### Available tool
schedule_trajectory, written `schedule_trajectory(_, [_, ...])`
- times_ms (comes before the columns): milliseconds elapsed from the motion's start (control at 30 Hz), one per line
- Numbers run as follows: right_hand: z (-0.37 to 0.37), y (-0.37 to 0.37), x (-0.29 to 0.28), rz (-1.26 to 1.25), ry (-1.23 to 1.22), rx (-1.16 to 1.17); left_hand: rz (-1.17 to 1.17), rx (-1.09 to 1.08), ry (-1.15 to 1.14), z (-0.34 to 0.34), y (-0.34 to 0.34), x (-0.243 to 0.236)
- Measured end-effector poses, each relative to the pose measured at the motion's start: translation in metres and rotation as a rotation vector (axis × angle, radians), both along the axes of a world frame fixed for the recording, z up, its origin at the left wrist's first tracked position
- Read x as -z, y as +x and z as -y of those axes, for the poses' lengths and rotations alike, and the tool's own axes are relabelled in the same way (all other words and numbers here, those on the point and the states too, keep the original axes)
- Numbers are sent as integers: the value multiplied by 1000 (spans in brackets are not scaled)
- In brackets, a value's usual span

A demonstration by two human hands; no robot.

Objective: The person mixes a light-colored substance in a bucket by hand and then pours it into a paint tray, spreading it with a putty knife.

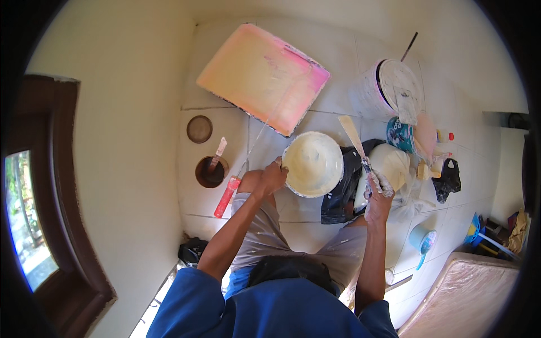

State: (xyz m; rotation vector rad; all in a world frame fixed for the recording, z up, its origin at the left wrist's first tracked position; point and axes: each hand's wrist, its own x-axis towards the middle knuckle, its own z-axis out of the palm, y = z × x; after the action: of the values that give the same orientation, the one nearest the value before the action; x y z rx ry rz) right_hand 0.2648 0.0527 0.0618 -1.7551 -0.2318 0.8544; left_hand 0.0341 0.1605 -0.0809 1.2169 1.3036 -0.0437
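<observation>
My left hand grips the left rim of a round bowl coated with creamy white paste inside. My right hand, smeared white, is closed on the handle of a long flat scraper, its pale blade tilted up beside the bowl's right side. A black plastic sheet and an open white bag lie under and right of these. A red-handled roller lies to the left, its wire reaching toward a pink-and-yellow paint tray. A dark tin holding a small stick sits near it, with a lid above.
A white bucket, teal tub, black bag and turquoise container stand on the tiles to the right. A folded mattress-like pad is at lower right. A wooden-framed door or window borders the left wall.
</observation>
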Motion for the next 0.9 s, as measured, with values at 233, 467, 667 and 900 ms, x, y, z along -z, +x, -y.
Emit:
schedule_trajectory(233, [30, 6, 6, -54, 34, 40, -458, 6, 788, 12, -9, -38])
schedule_trajectory(467, [62, 6, 4, -71, 104, 106, -674, -37, 940, 51, -120, -41])
schedule_trajectory(667, [83, 2, -1, -18, 91, 123, -425, -15, 659, 46, -158, -31])
schedule_trajectory(900, [112, -3, 2, -8, 114, 127, -127, -153, 824, 60, -138, -32])
